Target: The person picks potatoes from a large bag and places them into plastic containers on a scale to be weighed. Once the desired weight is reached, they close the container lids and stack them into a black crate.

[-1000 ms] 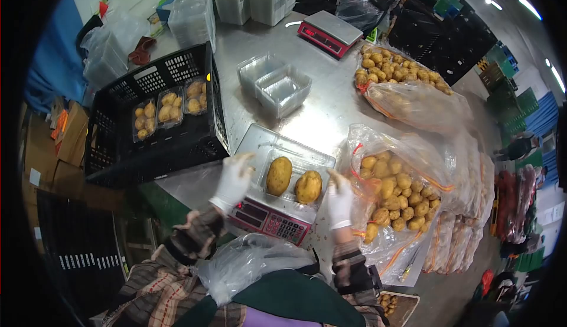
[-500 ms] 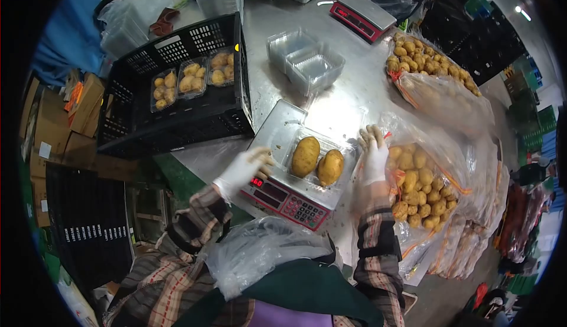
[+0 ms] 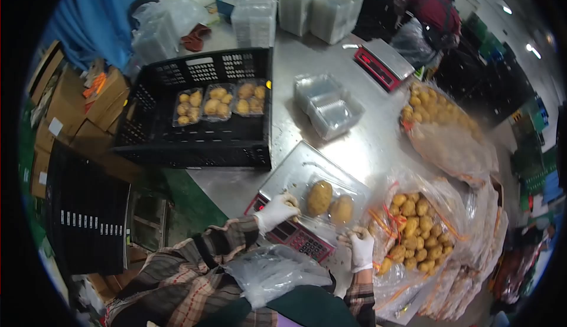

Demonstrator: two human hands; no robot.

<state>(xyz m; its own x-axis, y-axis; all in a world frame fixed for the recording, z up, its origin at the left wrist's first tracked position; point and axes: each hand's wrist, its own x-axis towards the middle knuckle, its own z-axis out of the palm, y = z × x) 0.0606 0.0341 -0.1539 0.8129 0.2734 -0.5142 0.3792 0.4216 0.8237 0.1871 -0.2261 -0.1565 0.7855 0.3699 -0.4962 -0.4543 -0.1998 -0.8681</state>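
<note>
Two large potatoes point(image 3: 319, 198) lie in a clear plastic box point(image 3: 331, 180) on the steel pan of a red digital scale point(image 3: 304, 241). The right-hand potato looks hazy, with clear plastic seemingly over it. My left hand point(image 3: 276, 212), in a white glove, has its fingers curled at the box's left edge, above the scale's display. My right hand point(image 3: 358, 249), also gloved, is closed at the box's near right corner, with fingertips pinched against the plastic. Just right of it sits an open plastic bag of potatoes point(image 3: 422, 226).
Left on the steel table point(image 3: 283, 126), a black crate point(image 3: 195, 153) holds three boxes of potatoes. Empty clear boxes point(image 3: 331, 111) stand behind the scale, with taller stacks point(image 3: 319, 11) farther back. A second scale point(image 3: 384, 64) and another potato sack point(image 3: 449, 132) are right. A person point(image 3: 434, 11) is beyond.
My right hand has come down and toward me from beside the potato bag to the box's near corner, its fingers closing. My left hand has curled in at the box edge. The view has shifted.
</note>
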